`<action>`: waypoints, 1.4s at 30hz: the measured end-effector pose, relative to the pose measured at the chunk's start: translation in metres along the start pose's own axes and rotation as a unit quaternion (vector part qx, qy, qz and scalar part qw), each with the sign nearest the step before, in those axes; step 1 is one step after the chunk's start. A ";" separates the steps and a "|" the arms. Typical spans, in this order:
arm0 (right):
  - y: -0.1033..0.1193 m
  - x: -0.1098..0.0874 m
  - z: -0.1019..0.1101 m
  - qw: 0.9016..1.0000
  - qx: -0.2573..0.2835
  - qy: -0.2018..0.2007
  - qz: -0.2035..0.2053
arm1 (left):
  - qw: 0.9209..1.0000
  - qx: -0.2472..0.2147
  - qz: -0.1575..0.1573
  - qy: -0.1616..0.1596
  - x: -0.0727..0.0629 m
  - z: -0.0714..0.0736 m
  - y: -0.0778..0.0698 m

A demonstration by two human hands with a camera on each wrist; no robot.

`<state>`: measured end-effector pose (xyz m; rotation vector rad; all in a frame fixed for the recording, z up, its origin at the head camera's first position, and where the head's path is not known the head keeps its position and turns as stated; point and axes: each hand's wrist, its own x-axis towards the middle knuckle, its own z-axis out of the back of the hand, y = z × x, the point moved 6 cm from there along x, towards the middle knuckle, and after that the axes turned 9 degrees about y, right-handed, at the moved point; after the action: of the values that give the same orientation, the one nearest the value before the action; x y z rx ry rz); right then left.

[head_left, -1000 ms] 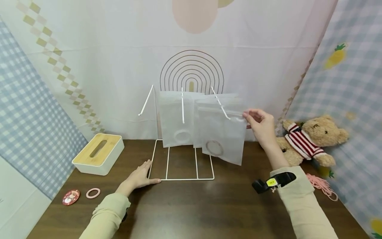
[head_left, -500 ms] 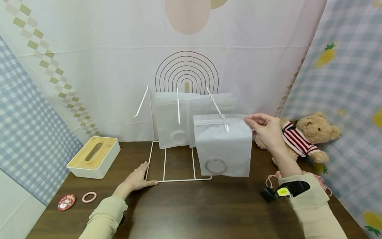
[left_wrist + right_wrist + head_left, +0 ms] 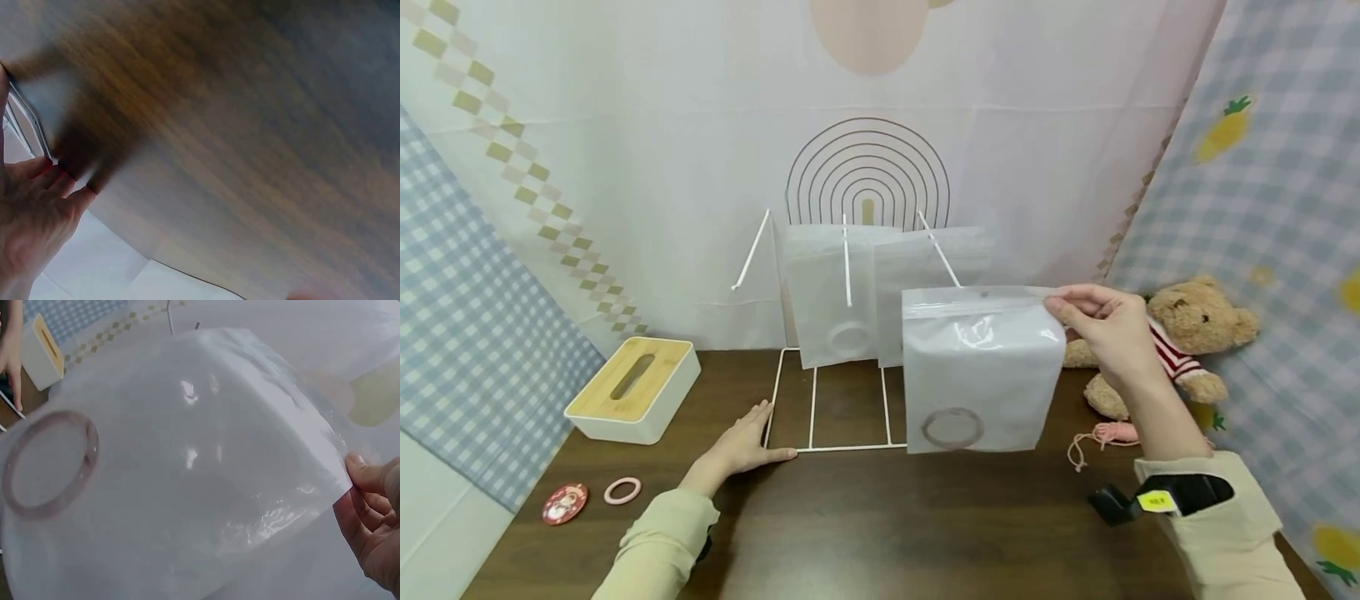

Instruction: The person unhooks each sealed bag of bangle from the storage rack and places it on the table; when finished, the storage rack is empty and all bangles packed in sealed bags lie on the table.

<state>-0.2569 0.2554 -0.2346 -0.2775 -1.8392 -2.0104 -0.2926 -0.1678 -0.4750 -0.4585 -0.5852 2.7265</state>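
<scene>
My right hand [image 3: 1112,337] pinches the top right corner of a frosted zip bag [image 3: 977,367] between thumb and fingers. A reddish-brown ring-shaped bangle [image 3: 53,465] shows through the bag's lower part. In the head view the bag's top edge overlaps the tip of the right prong of a white wire rack [image 3: 850,448], and a small hole shows in that edge. My left hand [image 3: 741,442] rests with straight fingers on the front left corner of the rack's base. Two more frosted bags hang behind, one frosted bag [image 3: 831,292] with a pale ring inside.
At left stand a white tissue box [image 3: 632,392] with a wooden lid, a pink ring [image 3: 622,491] and a red round badge [image 3: 565,504]. A teddy bear [image 3: 1195,317] and a bundle of pink cord [image 3: 1116,432] lie at right. A patterned curtain [image 3: 700,125] closes the back.
My right hand has pulled the bag forward along the right prong to its tip, rightward and closer to me. The left hand stays on the rack's corner.
</scene>
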 end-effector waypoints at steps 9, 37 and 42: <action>-0.054 -0.015 0.060 0.994 -0.032 0.014 -0.104 | 1.000 -0.001 0.003 0.002 0.000 0.001 0.000; -0.248 0.036 0.068 0.926 -0.274 0.053 -0.256 | 1.000 -0.003 0.014 0.001 0.004 0.002 0.005; -0.246 0.046 0.060 0.921 -0.316 0.045 -0.225 | 1.000 -0.002 0.022 -0.005 0.005 0.002 0.007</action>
<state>-0.4082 0.3203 -0.4321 0.0800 -1.2165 -2.8511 -0.2994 -0.1731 -0.4774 -0.4646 -0.5899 2.7704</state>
